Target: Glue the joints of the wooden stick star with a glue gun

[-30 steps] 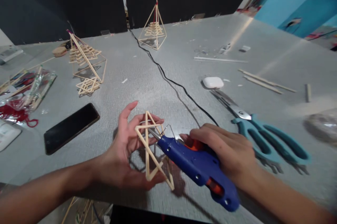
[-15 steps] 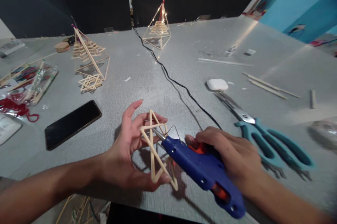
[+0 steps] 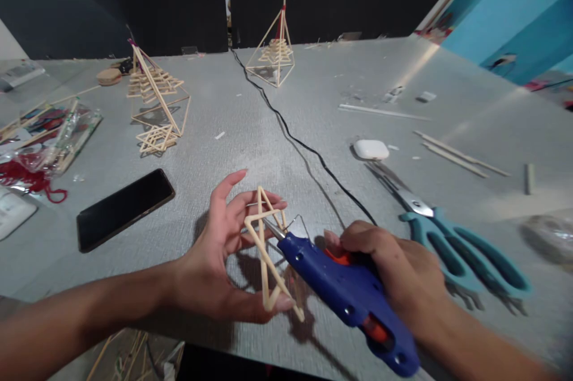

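The stick frame [image 3: 268, 249], a small open figure of thin pale sticks, is held upright just above the near edge of the tabletop [image 3: 470, 100], pinched between the thumb and the loosely spread fingers of the left hand [image 3: 219, 261], with the index finger raised free. The blue glue gun [image 3: 349, 294] is gripped in the closed right hand [image 3: 394, 267], a finger lying over the orange trigger, and its metal nozzle is brought against a joint near the upper middle of the frame. Judged from this, the frame is only partly built: several sticks are already joined into crossing triangles, but no full pyramid shape is formed yet, and a joint is seemingly being glued. Whether glue is flowing cannot be told. The black cord [image 3: 286, 130] is seen running from the gun's direction across the tabletop to the far edge. Teal scissors [image 3: 456, 243] lie just beside the right hand, with a small white case [image 3: 370, 148] and loose sticks [image 3: 452, 151] beyond them. A dark phone [image 3: 125, 208] lies to the left. Farther off, two finished-looking stick pyramids [image 3: 156, 94] [image 3: 275, 52] stand well apart from the hands, a flat stick star [image 3: 156, 139] lies by the nearer one, and a clear packet [image 3: 54, 136] with red thread lies at the left edge.
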### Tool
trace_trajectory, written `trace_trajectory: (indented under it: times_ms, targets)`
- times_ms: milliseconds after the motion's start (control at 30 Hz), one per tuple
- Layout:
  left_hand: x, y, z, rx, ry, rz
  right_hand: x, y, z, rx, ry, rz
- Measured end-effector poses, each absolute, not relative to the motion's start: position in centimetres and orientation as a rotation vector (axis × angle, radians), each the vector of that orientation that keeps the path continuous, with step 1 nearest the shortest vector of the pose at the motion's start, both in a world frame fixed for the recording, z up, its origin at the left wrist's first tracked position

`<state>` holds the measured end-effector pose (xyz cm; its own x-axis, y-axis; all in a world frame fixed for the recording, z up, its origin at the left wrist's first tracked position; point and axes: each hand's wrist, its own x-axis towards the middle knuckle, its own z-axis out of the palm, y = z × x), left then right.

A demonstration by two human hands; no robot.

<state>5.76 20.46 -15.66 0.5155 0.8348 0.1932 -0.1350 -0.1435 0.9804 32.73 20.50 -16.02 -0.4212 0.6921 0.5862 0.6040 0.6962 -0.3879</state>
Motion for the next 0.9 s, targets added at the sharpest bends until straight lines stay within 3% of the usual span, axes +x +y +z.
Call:
trace_trajectory:
  times_ms: [167, 900]
  targets:
    - [5.7, 20.3, -15.9, 1.481, 0.635, 0.969, 32.8, 20.4, -16.4, -0.927, -2.196, -0.057]
    - [5.6, 20.3, -15.6, 1.464, 0.612, 0.948, 33.1, 20.2, -17.4, -0.962, -2.154, 0.053]
